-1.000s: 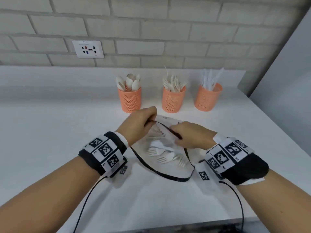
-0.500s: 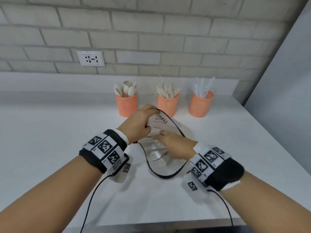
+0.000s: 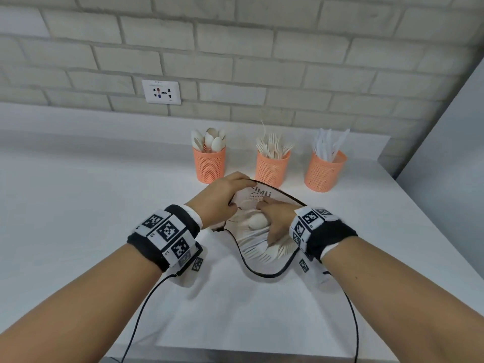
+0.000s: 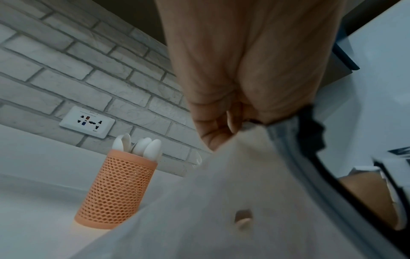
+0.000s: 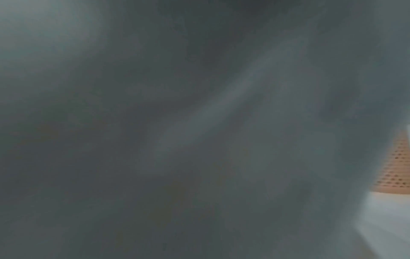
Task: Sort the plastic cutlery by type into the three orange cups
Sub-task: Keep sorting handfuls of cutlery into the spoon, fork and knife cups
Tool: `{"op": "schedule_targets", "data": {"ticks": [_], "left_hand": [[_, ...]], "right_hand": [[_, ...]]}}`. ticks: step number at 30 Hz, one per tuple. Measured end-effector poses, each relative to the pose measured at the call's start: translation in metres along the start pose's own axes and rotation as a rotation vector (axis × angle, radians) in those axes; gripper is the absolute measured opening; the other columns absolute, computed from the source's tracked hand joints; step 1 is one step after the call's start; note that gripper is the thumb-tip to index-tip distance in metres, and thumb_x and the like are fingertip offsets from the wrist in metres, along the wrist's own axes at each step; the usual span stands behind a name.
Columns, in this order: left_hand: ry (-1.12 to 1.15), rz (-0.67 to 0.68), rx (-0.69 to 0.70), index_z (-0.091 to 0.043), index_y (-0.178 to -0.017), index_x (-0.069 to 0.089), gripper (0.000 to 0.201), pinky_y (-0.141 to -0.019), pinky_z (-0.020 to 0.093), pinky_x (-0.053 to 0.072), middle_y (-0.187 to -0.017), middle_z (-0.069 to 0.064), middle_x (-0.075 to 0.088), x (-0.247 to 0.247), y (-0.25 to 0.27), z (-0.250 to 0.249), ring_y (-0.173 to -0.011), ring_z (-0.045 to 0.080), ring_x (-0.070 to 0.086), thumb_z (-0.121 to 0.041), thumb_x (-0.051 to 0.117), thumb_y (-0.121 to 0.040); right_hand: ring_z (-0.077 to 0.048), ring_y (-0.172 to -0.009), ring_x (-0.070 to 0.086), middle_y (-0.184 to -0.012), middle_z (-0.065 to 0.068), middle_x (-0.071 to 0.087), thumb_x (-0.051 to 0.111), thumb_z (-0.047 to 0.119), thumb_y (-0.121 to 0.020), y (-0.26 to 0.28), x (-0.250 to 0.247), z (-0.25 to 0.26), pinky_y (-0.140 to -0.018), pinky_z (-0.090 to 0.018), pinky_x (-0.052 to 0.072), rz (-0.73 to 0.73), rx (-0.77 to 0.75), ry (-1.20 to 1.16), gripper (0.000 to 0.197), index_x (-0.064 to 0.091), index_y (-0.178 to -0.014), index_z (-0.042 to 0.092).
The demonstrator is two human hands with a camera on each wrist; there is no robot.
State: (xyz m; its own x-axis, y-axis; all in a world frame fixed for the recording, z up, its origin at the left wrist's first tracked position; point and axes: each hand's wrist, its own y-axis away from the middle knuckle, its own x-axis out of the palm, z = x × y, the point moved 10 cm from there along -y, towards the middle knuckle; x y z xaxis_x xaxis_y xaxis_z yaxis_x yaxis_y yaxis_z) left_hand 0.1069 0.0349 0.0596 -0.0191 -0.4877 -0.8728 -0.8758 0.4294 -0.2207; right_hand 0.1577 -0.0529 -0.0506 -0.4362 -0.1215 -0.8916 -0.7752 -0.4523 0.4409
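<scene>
Three orange mesh cups stand in a row at the back: one with spoons [image 3: 209, 166] [image 4: 117, 191], one with forks [image 3: 272, 169], one with knives [image 3: 323, 172]. In front of them lies a translucent pouch [image 3: 262, 267] [image 4: 221, 192] with a black zipper edge. My left hand [image 3: 222, 197] [image 4: 221, 122] grips its upper left edge and holds the mouth up. My right hand [image 3: 279, 221] is inside the pouch, lying over a white spoon [image 3: 258, 221] and several forks [image 3: 262, 255]. Whether it holds any piece is hidden. The right wrist view is dark blur, with a sliver of cup [image 5: 397, 166].
The white counter [image 3: 91, 218] runs along a grey brick wall with a socket plate [image 3: 161, 91]. A white panel [image 3: 445, 179] closes off the right side. Black wrist cables [image 3: 146, 310] trail toward the counter's front edge.
My right hand has gone from the zipper edge deep into the pouch. The pouch mouth stands wider open. My left hand keeps its grip on the edge.
</scene>
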Motion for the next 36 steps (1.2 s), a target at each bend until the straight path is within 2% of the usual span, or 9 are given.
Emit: {"op": "schedule_targets", "data": {"ticks": [6, 11, 15, 19, 23, 26, 28, 31, 36], "left_hand": [[-0.018, 0.008, -0.020, -0.012, -0.136, 0.045, 0.064, -0.080, 0.012, 0.036, -0.137, 0.002, 0.045, 0.004, -0.004, 0.004, -0.109, 0.020, 0.053, 0.010, 0.053, -0.076], [-0.001, 0.012, -0.004, -0.013, -0.129, 0.052, 0.060, -0.075, 0.010, 0.034, -0.134, 0.001, 0.047, 0.003, -0.004, 0.007, -0.111, 0.019, 0.052, 0.012, 0.052, -0.075], [0.052, 0.006, 0.039, -0.014, -0.112, 0.058, 0.054, -0.082, 0.029, 0.045, -0.123, -0.001, 0.053, 0.000, 0.001, 0.006, -0.102, 0.021, 0.056, 0.016, 0.045, -0.070], [0.046, 0.013, 0.011, -0.015, -0.110, 0.056, 0.053, -0.068, 0.010, 0.036, -0.123, -0.003, 0.048, -0.001, 0.004, 0.014, -0.081, 0.000, 0.050, 0.017, 0.041, -0.071], [0.068, -0.063, -0.054, -0.016, -0.113, 0.050, 0.052, -0.076, 0.026, 0.046, -0.125, 0.000, 0.042, -0.012, 0.005, 0.030, -0.091, 0.018, 0.051, 0.018, 0.039, -0.075], [0.133, -0.081, -0.130, -0.015, -0.126, 0.042, 0.057, -0.068, 0.008, 0.040, -0.125, 0.000, 0.041, -0.016, 0.006, 0.041, -0.081, 0.001, 0.047, 0.017, 0.042, -0.079], [0.163, -0.023, -0.152, -0.019, -0.133, 0.040, 0.063, -0.073, 0.004, 0.039, -0.125, -0.002, 0.040, -0.010, 0.004, 0.045, -0.092, -0.003, 0.047, 0.016, 0.044, -0.080], [0.204, 0.049, -0.205, -0.018, -0.134, 0.044, 0.051, -0.093, 0.020, 0.038, -0.130, 0.001, 0.042, 0.003, -0.003, 0.052, -0.118, 0.013, 0.045, 0.004, 0.047, -0.088], [0.394, 0.163, -0.274, -0.015, -0.137, 0.042, 0.046, -0.113, 0.030, 0.021, -0.146, 0.000, 0.036, 0.017, -0.013, 0.033, -0.136, 0.016, 0.030, -0.023, 0.044, -0.092]], "right_hand": [[-0.021, -0.115, 0.049, -0.124, 0.001, 0.049, 0.080, 0.021, -0.059, 0.001, -0.005, 0.017, -0.097, -0.037, 0.044, -0.067, -0.098, -0.079, 0.077, 0.043, -0.125, 0.024], [-0.021, -0.108, 0.050, -0.117, 0.003, 0.044, 0.072, 0.022, -0.071, 0.007, -0.002, 0.021, -0.096, -0.036, 0.042, -0.100, -0.143, -0.126, 0.042, 0.054, -0.109, 0.020], [-0.018, -0.103, 0.053, -0.120, -0.001, 0.054, 0.071, 0.020, -0.076, 0.014, -0.008, 0.019, -0.087, -0.029, 0.044, -0.139, -0.163, -0.209, 0.050, 0.049, -0.121, 0.018], [-0.018, -0.104, 0.058, -0.116, 0.002, 0.060, 0.071, 0.019, -0.077, 0.022, -0.020, 0.018, -0.081, -0.031, 0.052, -0.247, -0.185, -0.307, 0.062, 0.042, -0.131, 0.023], [-0.018, -0.112, 0.054, -0.119, 0.000, 0.060, 0.074, 0.013, -0.068, 0.031, -0.034, 0.012, -0.097, -0.036, 0.045, -0.398, -0.244, -0.383, 0.059, 0.052, -0.122, 0.021], [-0.012, -0.101, 0.057, -0.106, 0.008, 0.062, 0.068, 0.008, -0.066, 0.044, -0.045, 0.009, -0.092, -0.029, 0.045, -0.470, -0.302, -0.499, 0.053, 0.057, -0.116, 0.023], [0.000, -0.088, 0.056, -0.091, 0.019, 0.058, 0.066, 0.000, -0.068, 0.055, -0.053, 0.010, -0.083, -0.022, 0.042, -0.507, -0.317, -0.602, 0.047, 0.058, -0.103, 0.030], [0.002, -0.077, 0.056, -0.079, 0.019, 0.058, 0.069, -0.002, -0.066, 0.067, -0.065, 0.014, -0.075, -0.022, 0.045, -0.556, -0.324, -0.769, 0.046, 0.055, -0.086, 0.037], [-0.016, -0.082, 0.066, -0.086, -0.006, 0.066, 0.069, -0.010, -0.071, 0.090, -0.088, 0.028, -0.076, -0.030, 0.057, -0.554, -0.407, -1.159, 0.032, 0.059, -0.097, 0.008]]}}
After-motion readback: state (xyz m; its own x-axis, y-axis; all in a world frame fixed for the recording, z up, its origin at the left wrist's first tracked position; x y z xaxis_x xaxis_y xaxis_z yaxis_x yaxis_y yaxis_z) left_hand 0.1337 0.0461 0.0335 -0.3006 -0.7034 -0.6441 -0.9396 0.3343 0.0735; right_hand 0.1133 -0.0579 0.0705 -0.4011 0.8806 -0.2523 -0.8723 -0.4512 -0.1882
